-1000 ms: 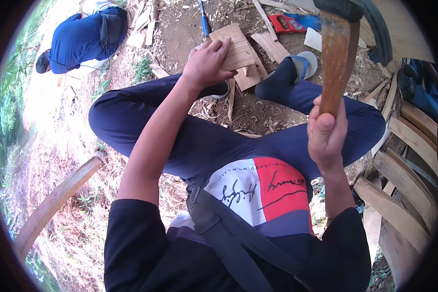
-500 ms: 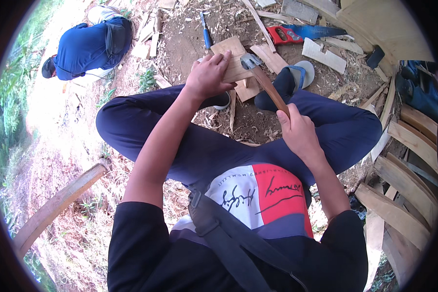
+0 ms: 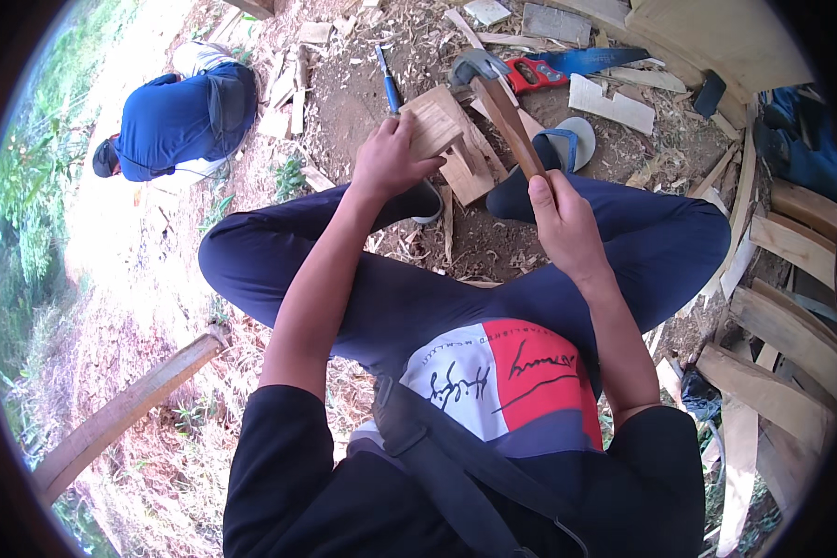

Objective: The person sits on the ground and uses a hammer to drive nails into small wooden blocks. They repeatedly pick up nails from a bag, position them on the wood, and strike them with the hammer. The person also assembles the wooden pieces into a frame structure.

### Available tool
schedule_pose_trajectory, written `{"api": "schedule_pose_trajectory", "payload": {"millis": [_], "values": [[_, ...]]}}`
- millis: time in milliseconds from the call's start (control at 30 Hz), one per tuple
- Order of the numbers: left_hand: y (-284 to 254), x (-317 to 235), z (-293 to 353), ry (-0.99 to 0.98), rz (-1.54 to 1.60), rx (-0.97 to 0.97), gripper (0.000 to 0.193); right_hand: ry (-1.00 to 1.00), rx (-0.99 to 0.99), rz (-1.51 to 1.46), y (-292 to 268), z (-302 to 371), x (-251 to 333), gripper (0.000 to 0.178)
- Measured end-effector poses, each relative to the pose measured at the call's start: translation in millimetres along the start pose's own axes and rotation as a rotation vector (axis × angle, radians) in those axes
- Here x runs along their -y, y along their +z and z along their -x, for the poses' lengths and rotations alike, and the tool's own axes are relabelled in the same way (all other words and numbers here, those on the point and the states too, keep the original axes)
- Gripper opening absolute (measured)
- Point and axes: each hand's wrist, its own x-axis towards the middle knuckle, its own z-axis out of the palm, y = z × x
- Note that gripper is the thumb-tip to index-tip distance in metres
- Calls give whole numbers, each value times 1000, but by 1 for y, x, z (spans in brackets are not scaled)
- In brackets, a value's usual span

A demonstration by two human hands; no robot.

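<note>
My right hand [image 3: 568, 223] is closed round the lower part of the wooden handle of a claw hammer [image 3: 509, 119]. Its metal head is raised just beyond and to the right of the work, apart from the wood. My left hand [image 3: 387, 160] grips the left side of a pale wooden block [image 3: 434, 128], fingers over its edge. The block is tilted, and beneath it a flat board [image 3: 468, 177] rests on the ground between my feet. Past the block lies a chisel [image 3: 390, 86] with a blue handle.
A handsaw [image 3: 567, 67] with a red handle lies at the far right, among offcuts [image 3: 611, 104] and shavings. A sandal [image 3: 575, 141] is by my right foot. Curved wooden pieces [image 3: 763, 395] are stacked at the right. Another person [image 3: 186, 121] in blue crouches at the far left.
The hammer head has lifted off the block, away and slightly right. My left hand has tilted the block, so more of the board underneath shows.
</note>
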Motion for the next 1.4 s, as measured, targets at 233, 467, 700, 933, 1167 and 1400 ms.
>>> {"api": "schedule_pose_trajectory", "payload": {"millis": [233,467,700,933,1167,1400], "values": [[-49,38,-5,-1031,1266,199,81,429,35,-607,4,-4,-19,39],[-54,52,-3,-852,1731,330,81,576,36,-618,12,-1,-35,32],[-64,27,-3,-725,1660,318,72,614,204,-398,34,-3,-66,21],[-79,25,4,-431,1383,117,63,850,171,-846,35,-9,-51,21],[-95,28,1,-201,973,134,84,541,-152,-511,19,-9,-35,54],[-83,23,-3,-153,1085,277,87,179,63,-131,21,-13,-54,65]]}}
